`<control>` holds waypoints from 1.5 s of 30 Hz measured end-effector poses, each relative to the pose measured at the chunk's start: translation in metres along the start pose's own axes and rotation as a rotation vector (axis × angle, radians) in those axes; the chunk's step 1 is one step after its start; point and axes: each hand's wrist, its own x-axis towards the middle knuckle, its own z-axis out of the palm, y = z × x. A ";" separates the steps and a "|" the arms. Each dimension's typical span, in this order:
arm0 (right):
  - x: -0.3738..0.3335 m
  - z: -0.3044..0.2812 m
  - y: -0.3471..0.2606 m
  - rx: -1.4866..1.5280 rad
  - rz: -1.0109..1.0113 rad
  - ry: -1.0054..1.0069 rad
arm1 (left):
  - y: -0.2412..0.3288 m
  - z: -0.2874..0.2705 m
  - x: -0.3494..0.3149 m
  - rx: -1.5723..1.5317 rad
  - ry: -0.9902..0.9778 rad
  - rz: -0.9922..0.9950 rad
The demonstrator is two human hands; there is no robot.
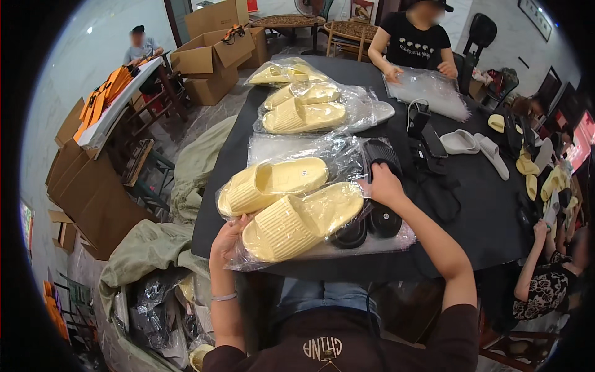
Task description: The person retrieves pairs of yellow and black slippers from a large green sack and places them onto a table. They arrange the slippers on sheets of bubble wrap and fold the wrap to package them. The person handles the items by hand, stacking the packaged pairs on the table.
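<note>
A pair of pale yellow slides (296, 220) with ribbed straps lies inside a clear plastic bag (339, 150), over the near part of the black table. My left hand (228, 240) grips the bag's near left edge beside the toe ends. At the other end, by the heels, my right hand (385, 185) is closed on the bag's edge. Black slippers (385, 220) lie under and beside my right hand, partly hidden by it and the bag. Flat clear bags (266, 147) are stacked beneath the slippers.
Bagged yellow slides (304, 116) lie farther up the table. A black device (427, 149) and loose white slippers (460, 142) sit to the right. Across the table, a person (415, 40) handles clear bags (427, 93). A large sack (149, 266) of bagged footwear stands at left.
</note>
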 end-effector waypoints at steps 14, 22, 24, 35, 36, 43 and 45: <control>-0.042 -0.106 0.020 -0.408 0.272 0.272 | -0.001 -0.006 -0.003 0.045 0.011 -0.039; -0.085 -0.226 0.312 -0.295 0.634 0.438 | -0.010 -0.011 0.019 0.029 -0.023 -0.051; -0.077 -0.195 0.266 -0.510 0.796 0.456 | -0.003 -0.012 0.000 0.007 0.014 -0.059; -0.080 -0.050 0.000 0.219 -0.540 -0.099 | 0.005 0.003 -0.010 -0.185 -0.057 -0.043; -0.077 -0.049 -0.005 0.297 -0.528 -0.141 | 0.006 0.009 -0.009 -0.132 -0.069 -0.030; -0.067 -0.067 -0.008 0.994 -0.078 -0.281 | 0.002 -0.009 -0.006 -0.022 -0.156 -0.068; -0.076 -0.076 0.000 0.896 -0.014 -0.343 | 0.001 -0.002 -0.005 -0.015 -0.159 -0.025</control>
